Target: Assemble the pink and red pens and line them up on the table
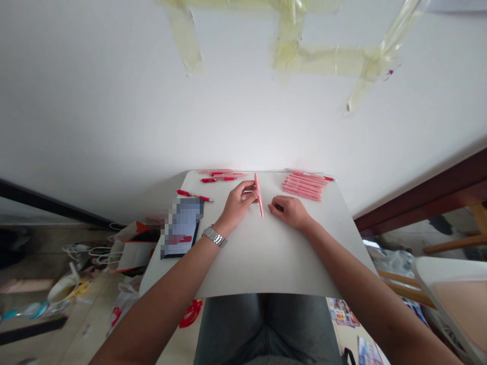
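Observation:
My left hand (pixel 241 198), with a metal watch (pixel 215 236) on its wrist, pinches a pink pen (pixel 259 195) over the middle of the table. The pen stands nearly upright, its tip pointing down toward me. Just right of it, my right hand (pixel 288 210) rests on the tabletop, loosely curled, and nothing shows in it. Beyond the right hand lies a row of several pink pens (pixel 304 186), side by side. Past my left hand are a few pink pens (pixel 228 175) and a red pen (pixel 213 180); another red pen (pixel 194 195) lies nearer the left edge.
A phone or tablet (pixel 181 228), its screen blurred out, lies at the left of the white table (pixel 262 268). The table's far edge meets a white wall (pixel 243 111) with yellowed tape. A white stool or chair (pixel 449 268) stands at right. Bags and cables clutter the floor at left.

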`<state>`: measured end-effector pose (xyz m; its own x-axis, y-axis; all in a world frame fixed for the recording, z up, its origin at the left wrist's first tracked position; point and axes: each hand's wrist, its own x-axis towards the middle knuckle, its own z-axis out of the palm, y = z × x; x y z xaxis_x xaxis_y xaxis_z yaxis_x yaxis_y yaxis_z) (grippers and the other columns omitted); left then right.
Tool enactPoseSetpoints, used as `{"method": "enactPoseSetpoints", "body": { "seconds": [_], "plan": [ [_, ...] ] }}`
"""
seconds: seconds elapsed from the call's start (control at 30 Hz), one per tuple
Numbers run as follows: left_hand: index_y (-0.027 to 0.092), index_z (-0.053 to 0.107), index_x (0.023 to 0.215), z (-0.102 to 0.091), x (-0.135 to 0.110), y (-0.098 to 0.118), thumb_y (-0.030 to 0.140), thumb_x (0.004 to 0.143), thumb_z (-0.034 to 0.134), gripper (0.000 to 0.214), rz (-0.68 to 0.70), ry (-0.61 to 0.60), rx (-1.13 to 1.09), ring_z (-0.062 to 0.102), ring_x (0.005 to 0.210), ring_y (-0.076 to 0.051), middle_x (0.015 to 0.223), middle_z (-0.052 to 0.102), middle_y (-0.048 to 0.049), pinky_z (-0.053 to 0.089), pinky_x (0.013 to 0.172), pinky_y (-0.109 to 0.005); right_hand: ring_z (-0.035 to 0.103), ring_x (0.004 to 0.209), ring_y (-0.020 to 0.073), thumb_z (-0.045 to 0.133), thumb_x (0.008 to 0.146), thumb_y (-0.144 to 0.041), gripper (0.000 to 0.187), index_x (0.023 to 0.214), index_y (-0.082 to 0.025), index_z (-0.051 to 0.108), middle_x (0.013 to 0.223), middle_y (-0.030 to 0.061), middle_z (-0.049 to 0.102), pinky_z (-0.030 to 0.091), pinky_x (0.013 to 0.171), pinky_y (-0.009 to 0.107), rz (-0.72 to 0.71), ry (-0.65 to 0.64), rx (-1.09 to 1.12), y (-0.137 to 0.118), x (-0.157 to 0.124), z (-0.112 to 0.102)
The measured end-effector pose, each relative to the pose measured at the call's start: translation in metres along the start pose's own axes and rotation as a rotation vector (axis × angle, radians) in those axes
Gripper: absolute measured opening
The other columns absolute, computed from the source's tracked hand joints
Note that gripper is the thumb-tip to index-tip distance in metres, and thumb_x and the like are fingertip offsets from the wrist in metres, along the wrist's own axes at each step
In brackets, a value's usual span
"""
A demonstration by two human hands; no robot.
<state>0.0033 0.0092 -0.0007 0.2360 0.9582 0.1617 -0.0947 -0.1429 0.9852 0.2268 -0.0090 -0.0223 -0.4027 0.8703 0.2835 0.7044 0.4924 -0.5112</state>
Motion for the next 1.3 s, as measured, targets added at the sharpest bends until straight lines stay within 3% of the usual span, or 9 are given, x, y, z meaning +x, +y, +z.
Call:
{"method": "enactPoseSetpoints", "body": {
  "seconds": [0.3, 0.57, 0.8, 0.97, 1.13, 1.3],
  "plan": [
    [0.022, 0.062, 0.118, 0.004, -0.005, -0.011, 0.047, 0.091, 0.076, 0.039, -0.009, 0.004, -0.089, 0.069, 0.099, -0.018, 0.112, 0.065, -0.006, 0.067, 0.088, -0.039, 0.053, 0.068, 0.0155, 0.056, 0.101, -0.035, 0.027, 0.077, -0.022, 0.058, 0.076, 0.002, 0.063, 0.033, 0.065, 0.029, 0.01, -0.005, 0.012, -0.002, -0.002, 0.0],
    [0.022, 0.06, 0.11, 0.007, -0.01, -0.006, 0.043, 0.092, 0.075, 0.031, 0.002, 0.003, -0.145, 0.069, 0.099, -0.017, 0.108, 0.064, -0.0038, 0.066, 0.093, -0.04, 0.056, 0.072, 0.0169, 0.047, 0.108, -0.04, 0.033, 0.085, -0.022, 0.061, 0.081, 0.0039, 0.065, 0.039, 0.069, 0.03, 0.043, 0.046, 0.138, -0.014, -0.006, -0.009],
    [0.021, 0.058, 0.108, 0.008, -0.013, -0.002, 0.044, 0.094, 0.073, 0.031, 0.013, -0.025, -0.134, 0.07, 0.098, -0.017, 0.107, 0.065, -0.0039, 0.065, 0.096, -0.041, 0.06, 0.072, 0.0173, 0.06, 0.102, -0.044, 0.024, 0.106, -0.023, 0.07, 0.086, 0.0039, 0.072, 0.043, 0.07, 0.029, 0.1, 0.009, 0.23, -0.03, -0.01, -0.01],
    [0.021, 0.06, 0.107, 0.007, -0.014, -0.002, 0.044, 0.094, 0.074, 0.03, 0.016, -0.037, -0.137, 0.071, 0.101, -0.019, 0.107, 0.067, -0.0051, 0.064, 0.096, -0.04, 0.058, 0.069, 0.0155, 0.058, 0.103, -0.041, 0.023, 0.109, -0.022, 0.07, 0.083, 0.0019, 0.071, 0.043, 0.068, 0.028, 0.088, 0.037, 0.233, -0.028, -0.011, -0.007],
    [0.022, 0.067, 0.121, 0.004, -0.013, 0.0, 0.049, 0.099, 0.067, 0.035, -0.001, 0.019, -0.169, 0.071, 0.11, -0.022, 0.116, 0.069, -0.0086, 0.063, 0.098, -0.04, 0.054, 0.066, 0.0147, 0.055, 0.104, -0.041, 0.024, 0.106, -0.02, 0.067, 0.081, 0.0023, 0.069, 0.042, 0.066, 0.028, 0.084, 0.057, 0.247, -0.029, -0.012, -0.012],
    [0.021, 0.073, 0.125, 0.001, -0.012, 0.001, 0.051, 0.099, 0.066, 0.041, 0.023, 0.058, -0.21, 0.069, 0.107, -0.02, 0.109, 0.07, -0.0088, 0.063, 0.096, -0.036, 0.051, 0.065, 0.0134, 0.056, 0.104, -0.04, 0.022, 0.102, -0.02, 0.065, 0.078, 0.0004, 0.064, 0.041, 0.063, 0.027, 0.094, 0.038, 0.33, -0.031, -0.014, -0.015]
  ]
}}
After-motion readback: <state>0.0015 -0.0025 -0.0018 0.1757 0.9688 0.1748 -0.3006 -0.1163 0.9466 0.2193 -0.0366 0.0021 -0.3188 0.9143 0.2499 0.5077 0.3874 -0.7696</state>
